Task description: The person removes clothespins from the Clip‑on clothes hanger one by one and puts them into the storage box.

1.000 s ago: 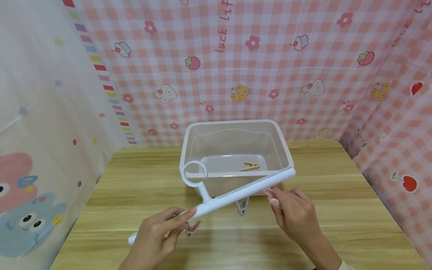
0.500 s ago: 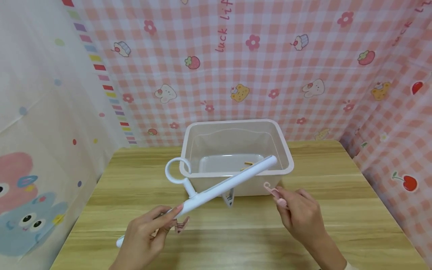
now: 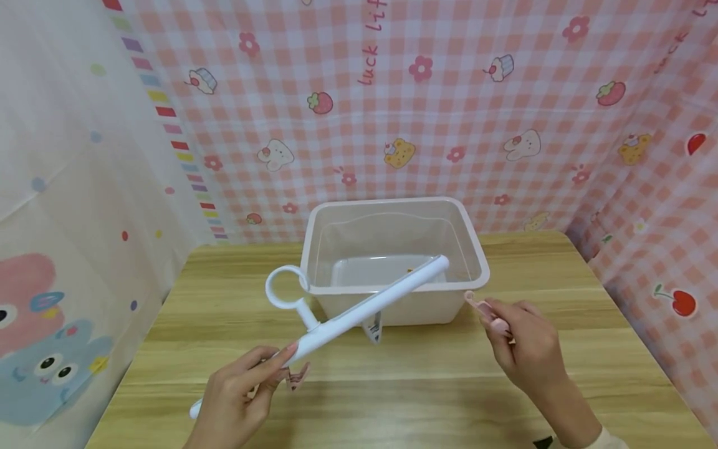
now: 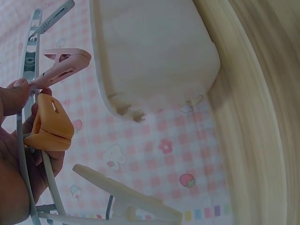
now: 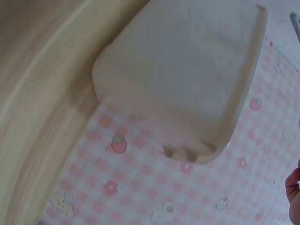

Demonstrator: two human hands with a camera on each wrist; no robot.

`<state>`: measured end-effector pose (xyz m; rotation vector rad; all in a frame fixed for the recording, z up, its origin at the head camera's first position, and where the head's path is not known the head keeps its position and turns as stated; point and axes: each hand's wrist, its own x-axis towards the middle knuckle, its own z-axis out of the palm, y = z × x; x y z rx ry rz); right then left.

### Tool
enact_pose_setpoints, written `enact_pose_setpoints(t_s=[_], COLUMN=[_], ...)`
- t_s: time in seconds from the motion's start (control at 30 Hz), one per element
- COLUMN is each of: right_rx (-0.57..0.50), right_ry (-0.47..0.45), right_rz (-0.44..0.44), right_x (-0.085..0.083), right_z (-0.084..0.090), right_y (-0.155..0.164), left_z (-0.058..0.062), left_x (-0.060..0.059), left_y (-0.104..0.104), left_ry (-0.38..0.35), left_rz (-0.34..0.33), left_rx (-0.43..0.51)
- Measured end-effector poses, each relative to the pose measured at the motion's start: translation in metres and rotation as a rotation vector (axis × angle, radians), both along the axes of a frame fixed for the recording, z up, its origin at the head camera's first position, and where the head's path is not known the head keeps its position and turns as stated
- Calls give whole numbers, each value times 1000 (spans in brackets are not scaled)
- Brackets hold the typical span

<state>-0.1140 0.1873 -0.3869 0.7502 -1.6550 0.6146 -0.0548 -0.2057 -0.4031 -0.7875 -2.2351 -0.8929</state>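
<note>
My left hand [image 3: 241, 386] grips a white clip hanger [image 3: 364, 312] with a ring-shaped hook, its bar tilted up to the right above the table. Beneath the bar, the left wrist view shows a grey clip [image 4: 55, 18], a pink clip [image 4: 65, 68], an orange clip [image 4: 54, 122] right by my fingers, and a cream clip [image 4: 126, 192] at the bottom. Off to the right of the bar, my right hand [image 3: 530, 349] pinches a separate pink clip [image 3: 496, 325] with a small hook at its end. Only a sliver of that hand enters the right wrist view.
Behind the hanger stands a whitish plastic bin [image 3: 392, 204], near the table's back edge. A yellow clothespin [image 3: 410, 270] lies inside, mostly hidden by the bar. Patterned cloth [image 3: 359, 125] hangs behind and at both sides of the wooden table [image 3: 426, 386].
The pink clip in my right hand has come away from the bar's right end and moved right. My left hand has shifted the hanger left, and its bar is tilted more steeply.
</note>
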Motion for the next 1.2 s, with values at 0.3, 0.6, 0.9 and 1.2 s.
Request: enact_pose_setpoints(t_s=[0.3, 0.6, 0.9, 1.2], right_rx=[-36, -49, -5, 136], right_ry=[25, -20, -218, -441], right_rz=[22, 25, 24, 3], right_x=[0, -8, -35, -69], right_z=[5, 7, 9, 26], right_y=[6, 7, 17, 18], left_z=[2, 0, -8, -10], left_x=[11, 19, 24, 26], left_y=[-15, -32, -38, -41], left_ry=[-44, -39, -2, 16], left_rz=[77, 137, 172, 178], left_rx=[20, 58, 68, 82])
